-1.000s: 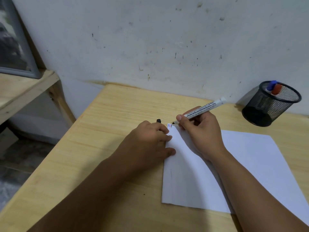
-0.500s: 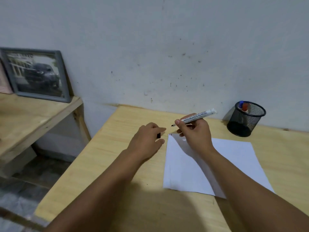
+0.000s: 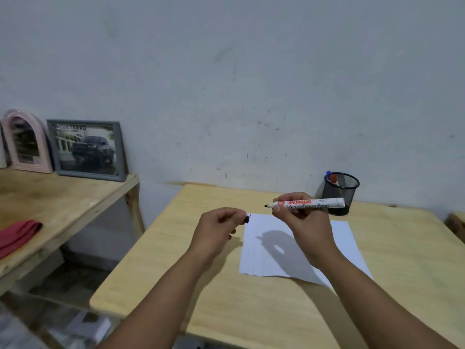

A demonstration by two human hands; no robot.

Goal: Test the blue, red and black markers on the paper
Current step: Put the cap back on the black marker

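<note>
My right hand (image 3: 305, 222) holds the uncapped black marker (image 3: 309, 203) level above the white paper (image 3: 327, 250), its tip pointing left. In my left hand (image 3: 217, 231) is the marker's black cap (image 3: 247, 219), pinched in the fingertips, a short gap left of the tip. Small blue and red strokes (image 3: 249, 214) mark the paper's top left corner. The blue marker (image 3: 327, 174) and the red marker (image 3: 334, 179) stand in the black mesh cup (image 3: 341, 192) at the back of the wooden table (image 3: 214, 285).
A lower wooden shelf (image 3: 55, 205) stands to the left with a grey picture frame (image 3: 86, 149), a pink arched frame (image 3: 26, 142) and a red cloth (image 3: 17, 235). A white wall rises behind the table. Another wooden edge (image 3: 456, 224) shows at far right.
Both hands have lifted off the paper. The marker turned level with its tip toward the left hand, which now pinches the cap up off the table. The view has tilted up.
</note>
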